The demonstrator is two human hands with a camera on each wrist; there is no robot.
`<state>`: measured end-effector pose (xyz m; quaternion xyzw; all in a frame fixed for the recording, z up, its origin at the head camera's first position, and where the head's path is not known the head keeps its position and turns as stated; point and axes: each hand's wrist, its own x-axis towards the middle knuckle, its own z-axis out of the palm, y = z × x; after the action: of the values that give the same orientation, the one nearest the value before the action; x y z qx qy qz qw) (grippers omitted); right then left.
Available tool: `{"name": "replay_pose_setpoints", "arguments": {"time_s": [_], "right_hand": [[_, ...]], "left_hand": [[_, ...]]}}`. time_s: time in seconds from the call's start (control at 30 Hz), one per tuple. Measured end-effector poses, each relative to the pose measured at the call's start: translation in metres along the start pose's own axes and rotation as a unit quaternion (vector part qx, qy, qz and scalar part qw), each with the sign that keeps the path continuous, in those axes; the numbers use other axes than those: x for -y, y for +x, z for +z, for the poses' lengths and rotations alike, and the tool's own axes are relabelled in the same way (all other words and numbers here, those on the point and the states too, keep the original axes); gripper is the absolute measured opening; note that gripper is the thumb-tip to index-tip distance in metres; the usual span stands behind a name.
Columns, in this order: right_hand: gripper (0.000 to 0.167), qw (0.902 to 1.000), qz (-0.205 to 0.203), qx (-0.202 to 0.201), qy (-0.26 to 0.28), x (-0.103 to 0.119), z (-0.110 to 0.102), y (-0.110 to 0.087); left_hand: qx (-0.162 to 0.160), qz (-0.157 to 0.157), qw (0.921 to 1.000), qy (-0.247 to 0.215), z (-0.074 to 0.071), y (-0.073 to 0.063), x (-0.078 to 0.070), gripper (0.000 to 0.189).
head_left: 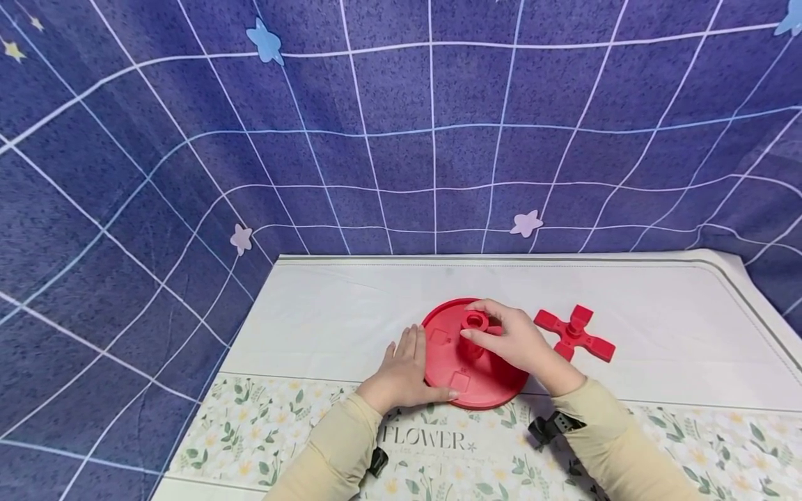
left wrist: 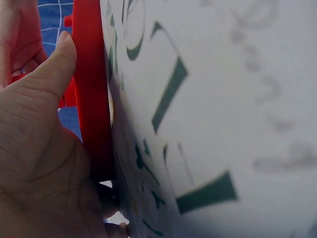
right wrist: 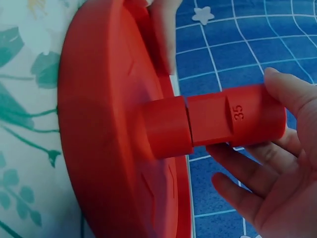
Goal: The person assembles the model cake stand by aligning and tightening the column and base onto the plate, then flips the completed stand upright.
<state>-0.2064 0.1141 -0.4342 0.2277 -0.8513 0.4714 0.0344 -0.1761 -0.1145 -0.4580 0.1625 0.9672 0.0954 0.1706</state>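
A round red disc (head_left: 441, 362) with a raised rim lies on the table, and a short post (right wrist: 166, 126) rises from its middle. A red cylindrical collar (right wrist: 257, 116) with flat faces, marked 35, sits end to end with that post; a thin seam shows between them. My right hand (head_left: 520, 341) pinches the collar's upper end between thumb and fingers. On the disc's left side rests my left hand (head_left: 404, 379), fingers straight along the edge and thumb against the near rim.
Right of the disc lies a red cross-shaped piece (head_left: 574, 330) with a round hub. The table has a white cloth (head_left: 351, 299) with a floral band (head_left: 269, 424) along the front. A blue gridded curtain (head_left: 401, 160) hangs behind and at the left.
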Motion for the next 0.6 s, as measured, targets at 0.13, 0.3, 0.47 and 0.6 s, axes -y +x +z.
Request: {"name": "replay_pose_setpoints", "arguments": {"time_s": [0.13, 0.3, 0.47, 0.6], "right_hand": [[0.034, 0.9996, -0.004, -0.023, -0.016, 0.004, 0.004, 0.0], [0.033, 0.9968, -0.006, -0.052, -0.06, 0.006, 0.008, -0.001], [0.038, 0.9934, -0.016, -0.071, -0.089, 0.006, 0.011, -0.002], [0.042, 0.9936, -0.005, -0.073, -0.087, 0.009, 0.011, -0.003]], "left_hand": [[-0.004, 0.001, 1.0, 0.0, -0.002, -0.001, 0.0, 0.126], [-0.009, 0.005, 0.9999, -0.009, -0.004, -0.003, -0.002, 0.125], [-0.012, 0.01, 0.9998, -0.011, -0.005, -0.004, -0.001, 0.125], [-0.012, 0.012, 0.9997, -0.018, -0.005, -0.005, -0.001, 0.125]]}}
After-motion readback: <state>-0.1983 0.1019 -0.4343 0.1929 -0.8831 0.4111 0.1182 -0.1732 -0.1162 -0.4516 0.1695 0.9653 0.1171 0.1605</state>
